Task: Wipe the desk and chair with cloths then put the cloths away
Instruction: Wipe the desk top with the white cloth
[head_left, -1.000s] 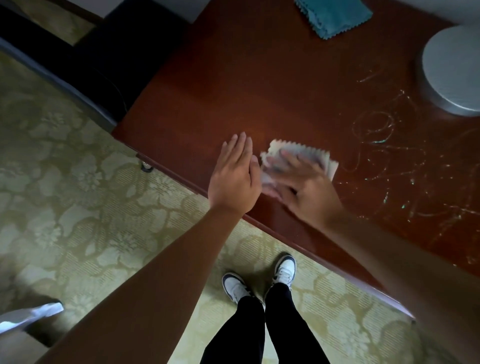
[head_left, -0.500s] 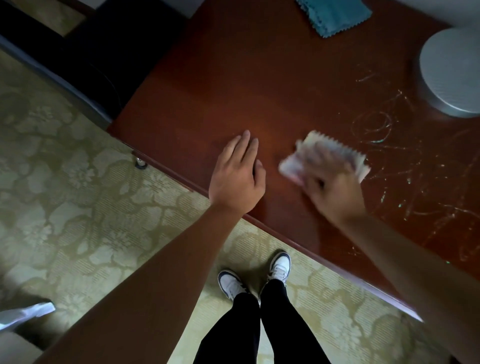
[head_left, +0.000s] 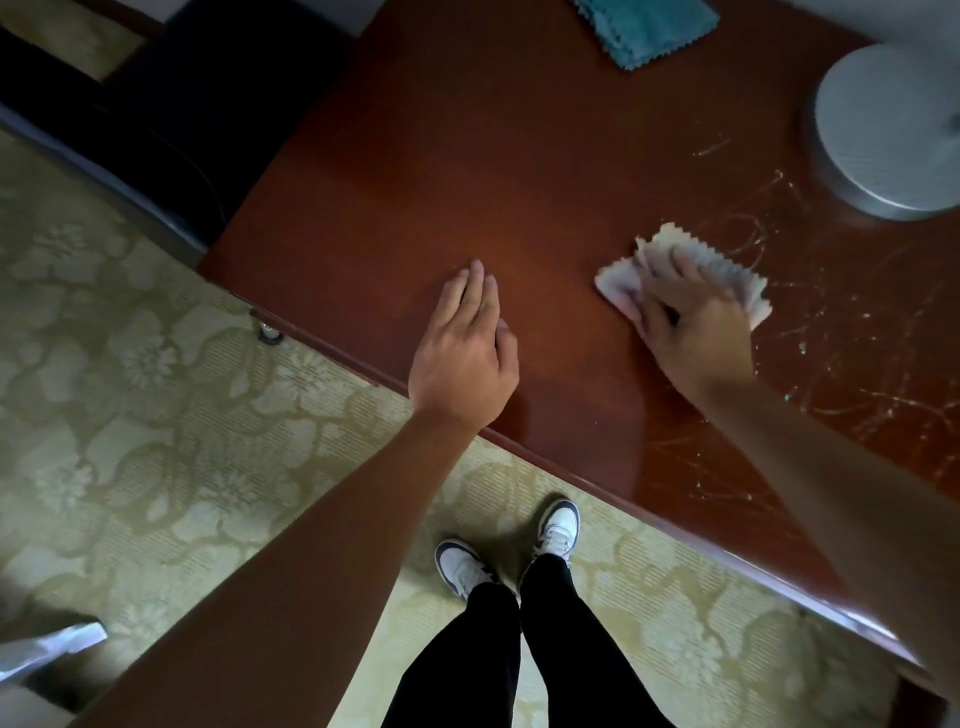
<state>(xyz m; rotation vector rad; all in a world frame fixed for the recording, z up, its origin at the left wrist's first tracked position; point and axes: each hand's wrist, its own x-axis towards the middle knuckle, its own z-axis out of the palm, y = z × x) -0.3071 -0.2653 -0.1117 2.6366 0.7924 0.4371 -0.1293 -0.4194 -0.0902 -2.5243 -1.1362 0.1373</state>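
A reddish-brown wooden desk (head_left: 467, 171) fills the upper right of the head view. My right hand (head_left: 691, 327) presses a folded pale cloth (head_left: 737, 265) with a zigzag edge flat onto the desk, fingers spread over it. Thin wet streaks (head_left: 852, 374) mark the wood to the right of the cloth. My left hand (head_left: 465, 353) lies flat on the desk near its front edge, fingers straight, holding nothing. A folded teal cloth (head_left: 644, 26) sits at the far edge of the desk, apart from both hands.
A round grey lamp base (head_left: 883, 130) stands on the desk at the upper right. A dark piece of furniture (head_left: 171, 119) sits left of the desk. My feet (head_left: 509, 551) stand on a patterned pale-green carpet (head_left: 156, 415) just in front of the desk edge.
My right hand has slid the pale cloth to the right across the desk, away from my left hand. The left hand stays flat in the same place.
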